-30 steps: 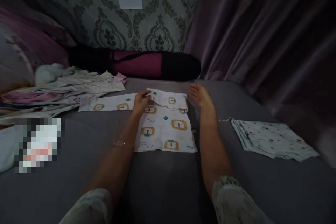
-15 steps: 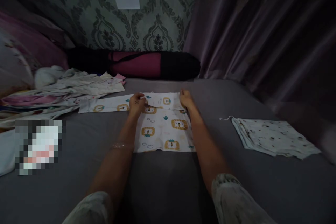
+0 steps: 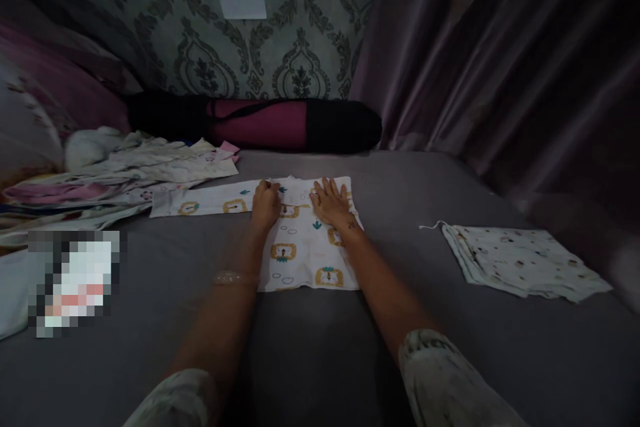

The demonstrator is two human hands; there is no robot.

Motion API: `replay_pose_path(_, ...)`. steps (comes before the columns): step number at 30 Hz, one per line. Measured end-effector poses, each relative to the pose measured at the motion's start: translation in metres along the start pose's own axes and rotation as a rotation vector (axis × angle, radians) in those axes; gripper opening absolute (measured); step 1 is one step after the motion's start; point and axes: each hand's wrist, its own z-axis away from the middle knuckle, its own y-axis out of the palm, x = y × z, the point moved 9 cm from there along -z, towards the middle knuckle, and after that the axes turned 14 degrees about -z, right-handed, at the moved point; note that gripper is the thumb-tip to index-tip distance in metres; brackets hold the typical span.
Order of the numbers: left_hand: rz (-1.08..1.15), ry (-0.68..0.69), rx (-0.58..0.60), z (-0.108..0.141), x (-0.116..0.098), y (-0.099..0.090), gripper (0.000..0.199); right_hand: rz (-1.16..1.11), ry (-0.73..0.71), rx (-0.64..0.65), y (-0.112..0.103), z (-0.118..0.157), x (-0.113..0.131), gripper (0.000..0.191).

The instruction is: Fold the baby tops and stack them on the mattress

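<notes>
A white garment (image 3: 305,253) with yellow lion faces and green leaves lies partly folded on the grey bedding in front of me. One long narrow part of it stretches out to the left. My left hand (image 3: 267,202) rests at the upper left of the garment's body, its fingers bent down and closed on the fabric. Spread flat on the folded upper band, my right hand (image 3: 331,202) has its fingers apart and holds nothing.
Loose clothes (image 3: 150,163) are heaped at the left. A folded white patterned cloth (image 3: 520,260) with a string lies at the right. Behind, a pink and black long bag (image 3: 260,123) lies along the wall, beside purple curtains (image 3: 420,53).
My right hand has let go of the garment's upper right corner, moved left and opened flat on the fabric. My left hand has shifted slightly to the right.
</notes>
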Motion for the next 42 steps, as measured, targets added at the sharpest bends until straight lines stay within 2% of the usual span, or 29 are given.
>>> replay_pose_path(9,-0.097,0.002,0.086,0.004,-0.002,0.003,0.04,-0.054,0.218,-0.041,-0.016,-0.002,-0.031,0.069)
replay_pose_path(20,-0.165,-0.076,0.193,0.006,-0.002,0.003,0.036,-0.033,0.229,-0.125,-0.021,-0.004,-0.059,0.067)
replay_pose_path(24,-0.194,-0.097,0.163,0.008,-0.003,-0.002,0.032,-0.028,0.245,-0.105,-0.02,-0.005,-0.059,0.067)
replay_pose_path(28,-0.191,-0.085,0.113,0.009,-0.009,-0.015,0.031,-0.002,0.287,-0.052,-0.023,-0.007,-0.056,0.067)
replay_pose_path(31,-0.148,-0.016,0.109,0.008,-0.02,-0.024,0.033,0.042,0.215,-0.028,-0.026,-0.009,-0.044,0.065)
replay_pose_path(35,-0.131,0.069,0.233,0.008,-0.03,-0.017,0.035,0.091,0.039,0.027,-0.021,-0.009,-0.027,0.063)
replay_pose_path(38,-0.174,0.076,0.308,0.011,-0.029,-0.009,0.035,0.104,0.014,0.076,-0.014,-0.007,-0.031,0.063)
replay_pose_path(42,-0.194,0.059,0.346,0.014,-0.027,-0.005,0.036,0.096,0.015,0.083,-0.011,-0.008,-0.037,0.063)
